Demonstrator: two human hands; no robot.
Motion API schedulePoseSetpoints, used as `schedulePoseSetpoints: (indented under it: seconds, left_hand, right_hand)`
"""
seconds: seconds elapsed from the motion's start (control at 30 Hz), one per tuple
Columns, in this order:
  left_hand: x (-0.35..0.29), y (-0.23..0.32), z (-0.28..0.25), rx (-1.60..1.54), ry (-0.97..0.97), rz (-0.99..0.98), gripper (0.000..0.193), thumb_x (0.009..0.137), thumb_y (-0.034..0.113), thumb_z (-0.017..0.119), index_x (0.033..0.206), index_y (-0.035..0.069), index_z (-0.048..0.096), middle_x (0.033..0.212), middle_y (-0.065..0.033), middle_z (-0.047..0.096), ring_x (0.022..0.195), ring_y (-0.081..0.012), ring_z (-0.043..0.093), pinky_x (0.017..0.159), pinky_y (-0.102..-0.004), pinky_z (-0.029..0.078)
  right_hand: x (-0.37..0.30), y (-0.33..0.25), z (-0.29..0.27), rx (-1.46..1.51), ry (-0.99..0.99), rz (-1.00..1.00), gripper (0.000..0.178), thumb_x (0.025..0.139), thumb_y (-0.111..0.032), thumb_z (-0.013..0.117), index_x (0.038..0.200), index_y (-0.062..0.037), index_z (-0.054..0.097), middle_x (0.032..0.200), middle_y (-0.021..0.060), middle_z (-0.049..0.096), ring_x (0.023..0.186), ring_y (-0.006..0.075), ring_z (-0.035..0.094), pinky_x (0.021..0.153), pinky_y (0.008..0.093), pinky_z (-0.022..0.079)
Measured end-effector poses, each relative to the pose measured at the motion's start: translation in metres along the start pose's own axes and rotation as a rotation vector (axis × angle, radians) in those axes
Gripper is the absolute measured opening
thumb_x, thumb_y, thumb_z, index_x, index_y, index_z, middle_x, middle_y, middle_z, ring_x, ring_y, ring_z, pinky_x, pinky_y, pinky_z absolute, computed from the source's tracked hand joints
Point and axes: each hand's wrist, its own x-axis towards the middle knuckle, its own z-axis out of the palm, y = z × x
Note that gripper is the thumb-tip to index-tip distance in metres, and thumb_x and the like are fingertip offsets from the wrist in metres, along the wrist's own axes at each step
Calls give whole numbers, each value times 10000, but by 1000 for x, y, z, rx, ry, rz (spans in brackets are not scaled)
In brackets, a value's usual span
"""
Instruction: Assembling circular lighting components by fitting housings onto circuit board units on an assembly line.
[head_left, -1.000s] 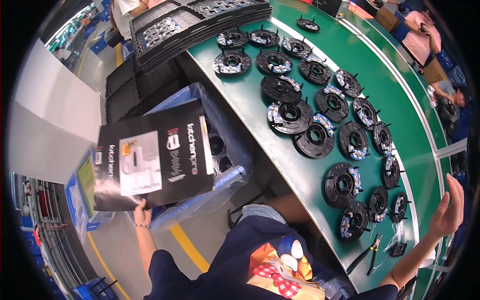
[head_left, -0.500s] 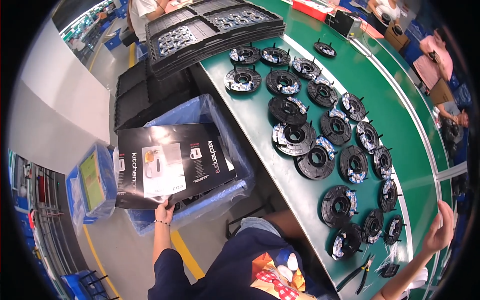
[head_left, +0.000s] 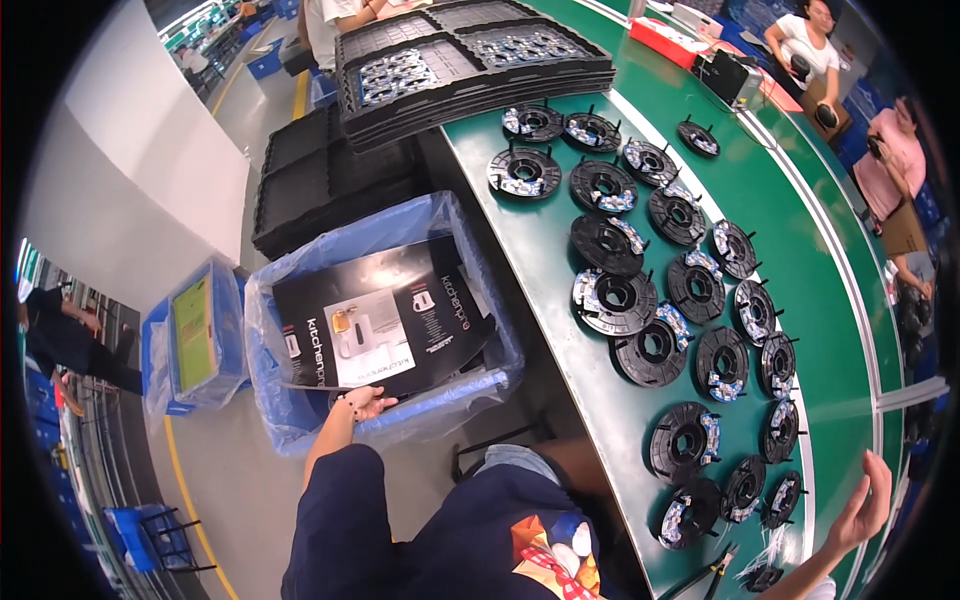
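A black printed cardboard sheet (head_left: 440,355) lies inside a blue plastic crate (head_left: 508,340) lined with clear film. My left hand (head_left: 368,402) is at the sheet's near edge, over the crate's near side, fingers apart and stretched toward the right. Dark parts show in part under the sheet. My right hand (head_left: 865,508) hovers open and empty over the right side of the green workbench (head_left: 540,290). Left of it, several round black plastic bases (head_left: 680,442) with small circuit boards stand in rows. Pliers (head_left: 718,572) and white ties (head_left: 765,555) lie near the bench's front.
Stacked black trays (head_left: 470,100) holding circuit boards overhang the bench's far left end. More black trays (head_left: 335,185) stand behind the crate. A smaller blue bin (head_left: 225,310) sits left on the floor. Across the bench are a red tray (head_left: 665,45), a black box (head_left: 728,78) and co-workers (head_left: 805,50).
The cardboard sheet has gone from being held above the crate to lying down inside it. My left hand has turned, its fingers now pointing right. The whole view has shifted slightly.
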Motion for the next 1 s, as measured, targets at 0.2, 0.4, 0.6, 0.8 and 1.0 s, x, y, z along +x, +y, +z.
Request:
schedulePoseSetpoints:
  seconds: [0.2,0.4,0.6,0.8,1.0]
  left_hand:
    - [17,6,-15,422,23,-172,481,838,428,409,857,-39,523,671,-83,582,436,-75,494,341,-150,385]
    - [-49,19,36,1130,146,-296,982,489,870,283,828,-10,558,620,-8,535,460,-90,492,441,-190,374]
    - [-67,32,50,1476,603,468,534,649,508,593,776,-11,583,757,-167,595,665,-210,592,565,-337,467]
    - [20,3,81,1789,455,1088,907,612,451,641,1318,210,124,1369,-123,86,1227,-376,155,915,-538,270]
    - [76,11,103,2162,342,681,837,632,500,595,1305,334,125,1391,-22,-11,1254,-365,28,828,-689,214]
  right_hand:
    - [-6,-3,3,101,-16,85,220,841,-55,406,973,86,512,954,188,538,895,271,514,812,330,392]
    - [-1,-8,6,79,-64,74,221,838,-62,410,971,84,509,960,187,532,897,265,511,808,324,395]
    - [-5,-18,13,77,-132,94,230,853,-78,389,974,72,517,986,150,534,899,221,514,811,291,389]
    - [2,-32,3,-14,-207,120,234,856,-85,396,990,66,514,997,145,533,927,223,508,845,300,372]
    - [2,-49,-14,-53,-197,172,235,862,-81,385,998,62,514,1005,145,535,920,218,517,845,291,374]
